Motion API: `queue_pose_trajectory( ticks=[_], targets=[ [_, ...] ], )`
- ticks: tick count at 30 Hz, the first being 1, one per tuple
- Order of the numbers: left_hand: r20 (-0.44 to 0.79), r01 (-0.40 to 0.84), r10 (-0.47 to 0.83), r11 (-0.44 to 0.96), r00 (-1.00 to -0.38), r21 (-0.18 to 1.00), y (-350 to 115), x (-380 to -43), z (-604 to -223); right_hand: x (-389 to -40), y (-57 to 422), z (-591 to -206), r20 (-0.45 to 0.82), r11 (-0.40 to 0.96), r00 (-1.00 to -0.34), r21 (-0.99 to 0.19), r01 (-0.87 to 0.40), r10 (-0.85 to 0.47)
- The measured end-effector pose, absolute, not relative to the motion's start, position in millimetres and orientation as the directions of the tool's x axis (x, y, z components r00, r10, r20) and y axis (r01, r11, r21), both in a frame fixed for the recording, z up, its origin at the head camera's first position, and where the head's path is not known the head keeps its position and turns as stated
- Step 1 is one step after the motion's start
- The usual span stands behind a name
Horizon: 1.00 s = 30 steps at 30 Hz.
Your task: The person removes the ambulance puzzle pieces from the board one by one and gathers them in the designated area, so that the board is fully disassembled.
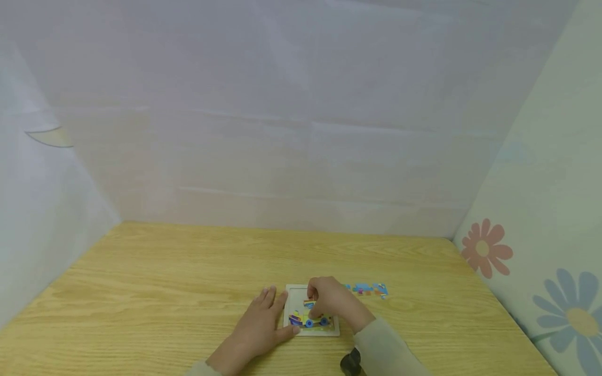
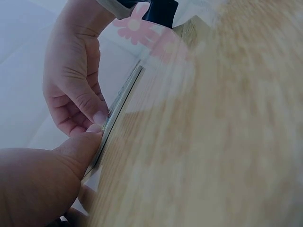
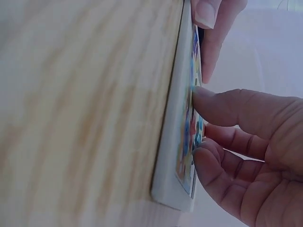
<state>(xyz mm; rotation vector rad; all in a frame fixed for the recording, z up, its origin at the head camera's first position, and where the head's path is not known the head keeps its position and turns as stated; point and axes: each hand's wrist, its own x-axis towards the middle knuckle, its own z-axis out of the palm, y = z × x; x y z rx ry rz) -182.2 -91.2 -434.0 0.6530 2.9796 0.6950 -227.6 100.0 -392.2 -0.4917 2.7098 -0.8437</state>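
Observation:
A jigsaw puzzle tray (image 1: 335, 332) with a pale frame lies on the table, its lower part filled with a colourful picture of a vehicle with blue wheels. My left hand (image 1: 260, 325) lies along the tray's left side, fingers extended, its thumb (image 2: 78, 150) resting on the near edge. Over the tray's right half, my right hand (image 1: 335, 300) pinches a small puzzle piece (image 1: 309, 304) between thumb and curled fingers, at the picture's surface. In the right wrist view that hand's thumb (image 3: 227, 106) and fingertips touch the picture; they hide much of the piece.
Several loose blue puzzle pieces (image 1: 364, 289) lie on the wooden table (image 1: 188, 277) right of the tray, partly behind the right hand. A black object (image 1: 350, 362) is by the right sleeve. Pale walls enclose the table; the right one (image 1: 541, 209) carries printed flowers.

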Motion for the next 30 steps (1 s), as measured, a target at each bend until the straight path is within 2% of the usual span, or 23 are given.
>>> queue_pose_trajectory(
  ticks=[22,30],
  targets=[
    [0.099,0.406,0.404,0.812,-0.909,0.418,-91.2,-181.8,-433.8,-221.7,105.5,-402.3,-0.038,0.724,-0.909,-0.619,-0.305,-0.415],
    [0.095,0.401,0.400,0.811,-0.911,0.427,-90.7,-181.4,-432.7,-215.3,106.8,-409.9,0.009,0.666,-0.921,-0.688,-0.288,-0.389]
  ],
)
